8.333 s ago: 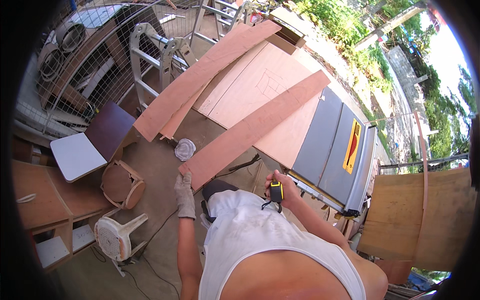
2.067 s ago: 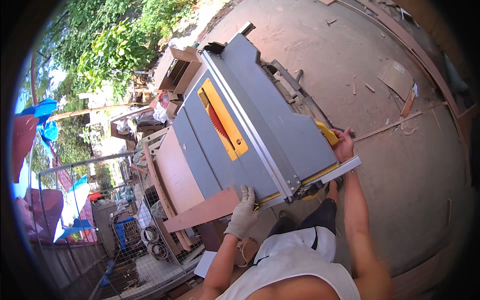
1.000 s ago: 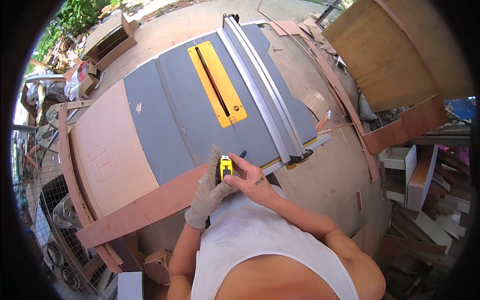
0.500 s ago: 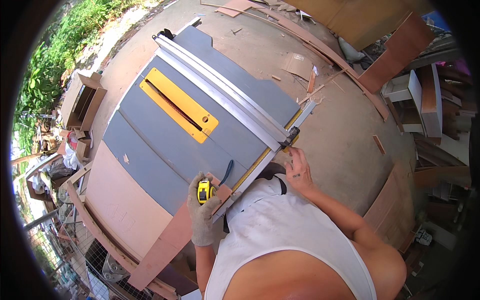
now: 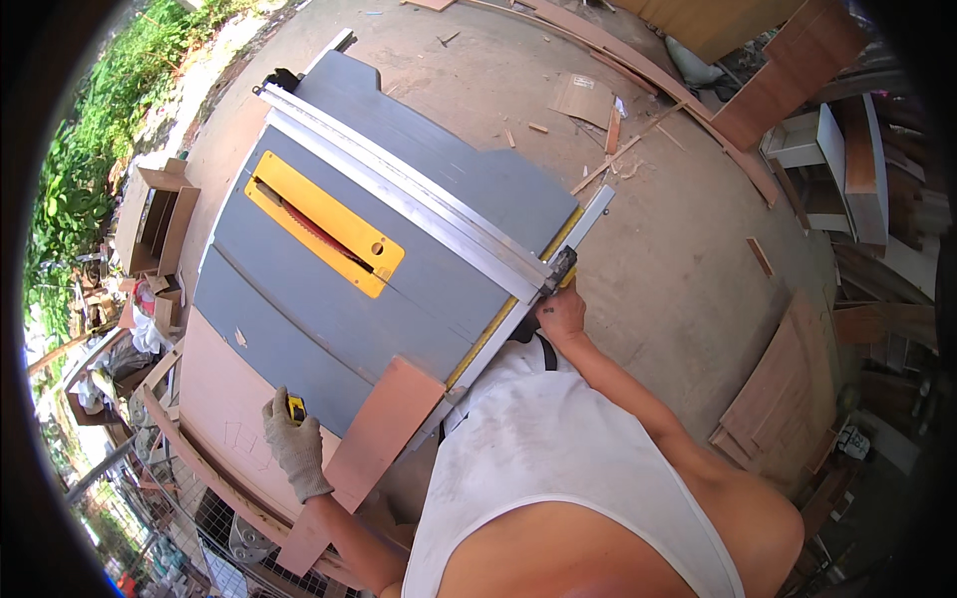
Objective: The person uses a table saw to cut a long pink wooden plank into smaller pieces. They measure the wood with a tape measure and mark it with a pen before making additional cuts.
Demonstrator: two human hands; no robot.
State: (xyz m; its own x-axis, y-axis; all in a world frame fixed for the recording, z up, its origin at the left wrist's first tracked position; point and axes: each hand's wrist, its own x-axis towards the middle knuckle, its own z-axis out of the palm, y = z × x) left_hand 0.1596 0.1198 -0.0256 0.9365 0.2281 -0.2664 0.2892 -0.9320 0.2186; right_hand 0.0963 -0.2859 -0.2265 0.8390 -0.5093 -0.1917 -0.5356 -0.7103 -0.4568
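Observation:
My left hand (image 5: 294,448), in a grey work glove, is closed around a yellow-and-black tape measure (image 5: 296,409). It is over the near left edge of the grey table saw (image 5: 309,339). My bare right hand (image 5: 561,315) is closed at the near end of the silver rip fence (image 5: 399,184), at its yellow handle (image 5: 568,278); most of its fingers are hidden. A reddish-brown wooden strip (image 5: 389,424) lies across the saw's near left corner, sticking out past the edge. The saw blade (image 5: 309,227) shows in the slot of the yellow insert plate (image 5: 384,261).
A pale wooden panel (image 5: 224,389) adjoins the saw's left side. Cardboard (image 5: 583,98) and wood scraps lie on the floor beyond the saw. Boards (image 5: 768,389) rest at the right, near a white drawer unit (image 5: 822,164). An open box (image 5: 159,219) stands at the left.
My left hand has moved left with the tape measure, away from the wooden strip, uncovering it. My right hand has closed in on the fence handle. The view has shifted slightly.

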